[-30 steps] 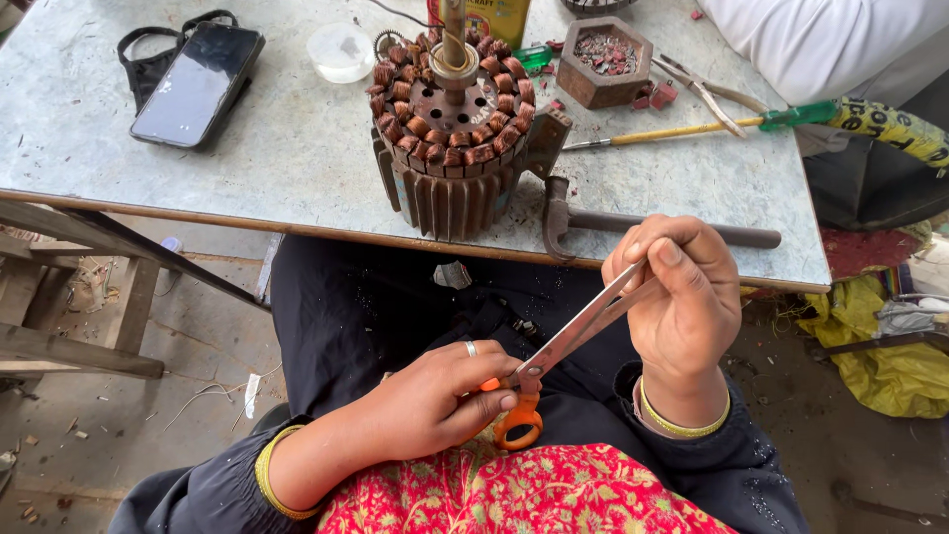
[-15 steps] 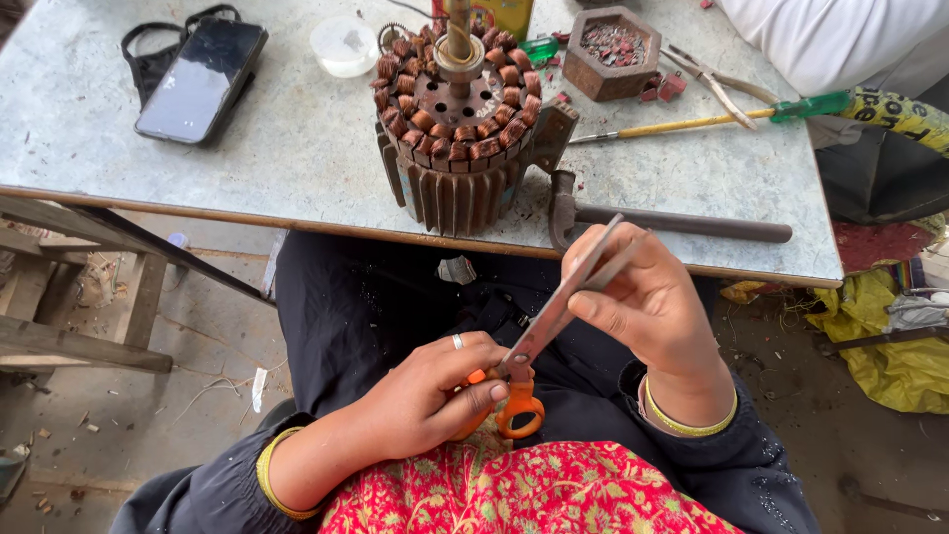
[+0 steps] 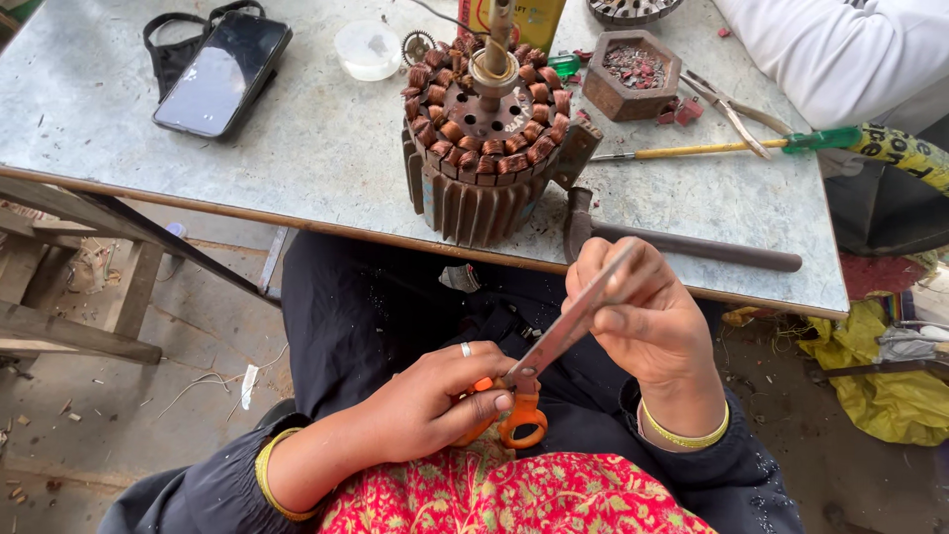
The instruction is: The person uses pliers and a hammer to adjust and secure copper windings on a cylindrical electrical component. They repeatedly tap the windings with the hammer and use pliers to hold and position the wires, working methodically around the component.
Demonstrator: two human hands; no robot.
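Orange-handled scissors [image 3: 554,351] slant across my lap. My left hand [image 3: 435,400] grips their orange handles, a ring on one finger. My right hand [image 3: 643,316] is closed around the long metal blades near their tip, just below the table edge. A motor stator [image 3: 484,138] with copper windings and a central shaft stands upright on the grey metal table [image 3: 297,148], straight ahead of my hands and apart from them.
A hammer [image 3: 682,242] lies by the stator near the table's front edge. A phone [image 3: 222,74], a black face mask, a white lid [image 3: 368,47], a hexagonal wooden box [image 3: 633,74], pliers and a green-handled screwdriver [image 3: 732,146] lie on the table. Another person's white sleeve [image 3: 840,49] is at the back right.
My right hand has shifted left along the scissor blades and turned. The view has tilted, so the table and stator sit a little lower in the frame.
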